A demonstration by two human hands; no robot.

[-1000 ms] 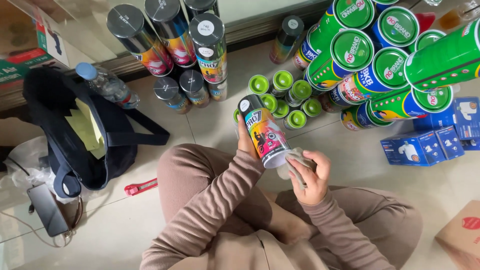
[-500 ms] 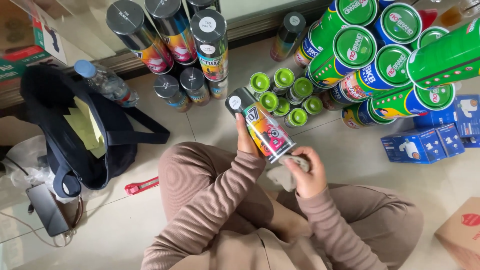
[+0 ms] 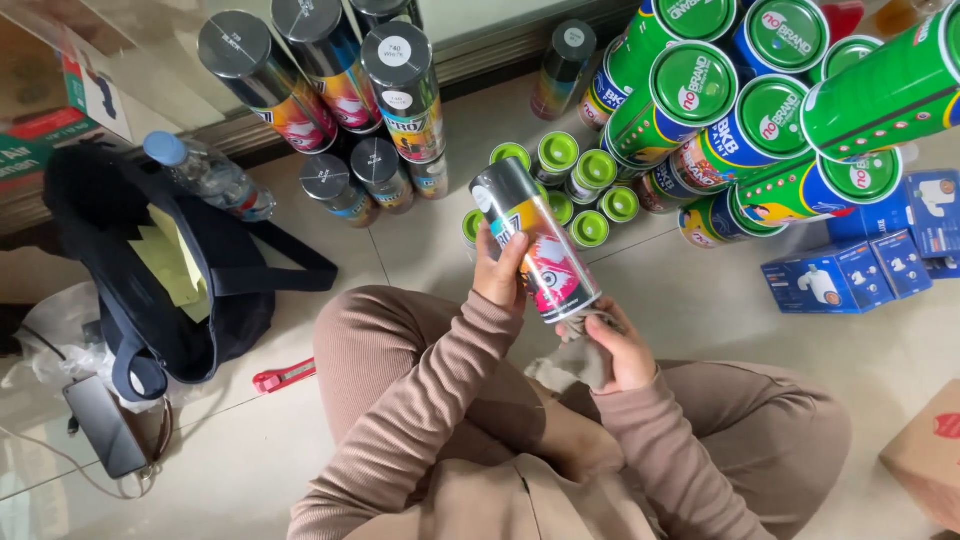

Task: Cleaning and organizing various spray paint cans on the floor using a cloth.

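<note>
Spray can (image 3: 540, 250) tilted, clamped in left hand (image 3: 500, 270); right hand (image 3: 615, 350) closed on grey cloth (image 3: 575, 365) at its base. Could slip during rubbing and topple green-capped cans (image 3: 590, 180) just beyond.

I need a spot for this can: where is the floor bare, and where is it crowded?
Bare tile lies between the black bag and the small green-capped cans, and below the blue boxes toward the cardboard box. The big green-lidded cans crowd the top right.
</note>
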